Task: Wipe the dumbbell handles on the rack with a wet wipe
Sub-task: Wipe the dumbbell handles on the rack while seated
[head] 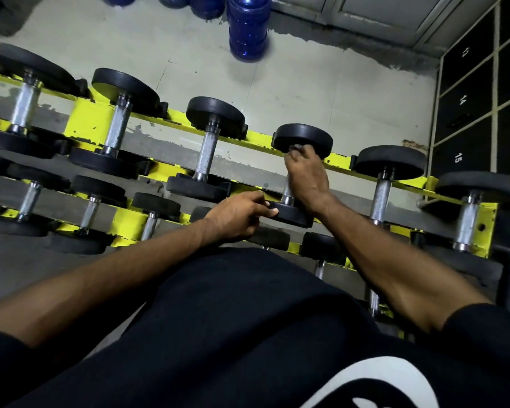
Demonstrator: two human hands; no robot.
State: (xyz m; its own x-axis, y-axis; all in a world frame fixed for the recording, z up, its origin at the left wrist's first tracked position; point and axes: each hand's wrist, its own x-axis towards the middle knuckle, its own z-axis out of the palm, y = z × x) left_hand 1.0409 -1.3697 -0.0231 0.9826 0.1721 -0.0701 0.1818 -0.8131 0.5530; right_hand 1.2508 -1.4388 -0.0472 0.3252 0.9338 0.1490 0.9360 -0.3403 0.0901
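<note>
Your right hand (306,178) wraps the handle of the fourth dumbbell (302,138) from the left on the yellow rack's (89,119) top tier, which carries six. Your left hand (239,214) grips that dumbbell's near head. One blue jug (248,28) stands on the floor just beyond.

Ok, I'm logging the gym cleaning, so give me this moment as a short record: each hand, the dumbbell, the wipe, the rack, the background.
right hand: fingers wrapped round the handle of the dumbbell, fourth from left in view on the top row
left hand: holds that dumbbell's near weight by its rim
wipe: only a greyish scrap shows at the top of the right hand; unclear
rack: yellow, dumbbells lying across its rails
background: blue water jug on the floor, numbered lockers at right
</note>
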